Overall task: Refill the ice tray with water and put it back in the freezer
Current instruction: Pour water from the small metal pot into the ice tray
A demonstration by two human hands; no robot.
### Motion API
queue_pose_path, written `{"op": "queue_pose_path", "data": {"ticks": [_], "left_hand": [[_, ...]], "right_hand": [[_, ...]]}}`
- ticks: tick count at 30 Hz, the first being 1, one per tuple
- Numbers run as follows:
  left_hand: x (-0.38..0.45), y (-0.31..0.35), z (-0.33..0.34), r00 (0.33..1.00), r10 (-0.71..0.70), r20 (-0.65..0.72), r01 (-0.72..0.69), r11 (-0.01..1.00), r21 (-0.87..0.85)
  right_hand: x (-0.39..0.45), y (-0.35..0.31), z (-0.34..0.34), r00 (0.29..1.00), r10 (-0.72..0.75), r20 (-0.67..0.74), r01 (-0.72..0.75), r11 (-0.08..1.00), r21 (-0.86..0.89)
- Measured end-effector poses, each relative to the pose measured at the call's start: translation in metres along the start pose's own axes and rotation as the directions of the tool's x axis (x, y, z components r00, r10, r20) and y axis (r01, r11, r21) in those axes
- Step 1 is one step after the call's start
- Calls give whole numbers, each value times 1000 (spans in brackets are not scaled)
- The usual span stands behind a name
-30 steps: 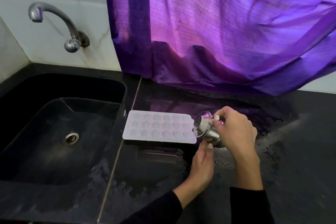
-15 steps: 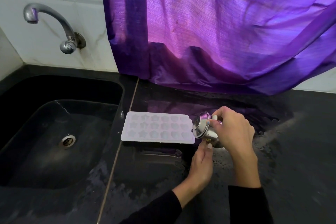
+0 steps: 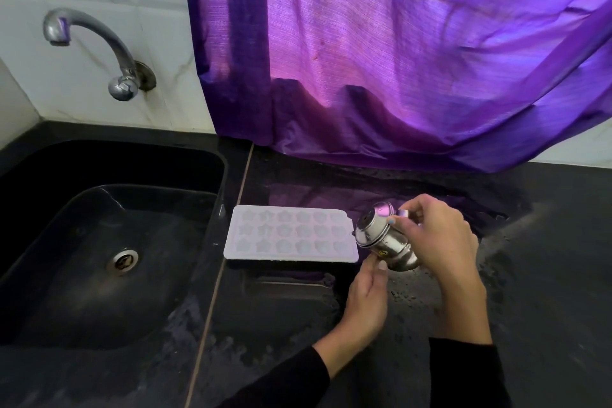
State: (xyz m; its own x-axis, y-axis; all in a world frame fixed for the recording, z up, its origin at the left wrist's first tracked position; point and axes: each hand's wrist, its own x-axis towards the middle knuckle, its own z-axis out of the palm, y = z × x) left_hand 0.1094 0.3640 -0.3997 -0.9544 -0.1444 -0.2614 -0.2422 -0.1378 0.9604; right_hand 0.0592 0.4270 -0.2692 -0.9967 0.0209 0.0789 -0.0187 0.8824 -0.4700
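Note:
A white ice tray (image 3: 288,233) with star-shaped cells lies flat on the black counter, just right of the sink. My right hand (image 3: 437,238) grips a small steel kettle-like pot (image 3: 381,238), tilted with its lidded top toward the tray's right end. My left hand (image 3: 367,295) rests under the pot, fingertips touching its lower side and the tray's near right corner. I cannot tell whether water is flowing or how full the cells are.
A black sink (image 3: 109,258) with a metal drain fills the left side, under a steel tap (image 3: 96,46) on the white tiled wall. A purple curtain (image 3: 397,60) hangs down to the counter behind the tray. The black counter (image 3: 530,275) is wet right of my hands.
The view has shifted slightly. My hands, the pot and the tray keep nearly the same pose; the pot stays tilted at the tray's right end.

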Motion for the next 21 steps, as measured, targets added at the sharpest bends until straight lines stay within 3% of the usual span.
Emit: {"op": "queue_pose_path", "data": {"ticks": [8,21], "left_hand": [[0,10,-12,997,69,-32,-69,997,-17],[-4,10,-18,995,49,-92,-57,995,-79]], "right_hand": [[2,-6,0,1000,-28,-6,28,997,66],[-1,-29,14,990,-134,47,134,991,8]]}}
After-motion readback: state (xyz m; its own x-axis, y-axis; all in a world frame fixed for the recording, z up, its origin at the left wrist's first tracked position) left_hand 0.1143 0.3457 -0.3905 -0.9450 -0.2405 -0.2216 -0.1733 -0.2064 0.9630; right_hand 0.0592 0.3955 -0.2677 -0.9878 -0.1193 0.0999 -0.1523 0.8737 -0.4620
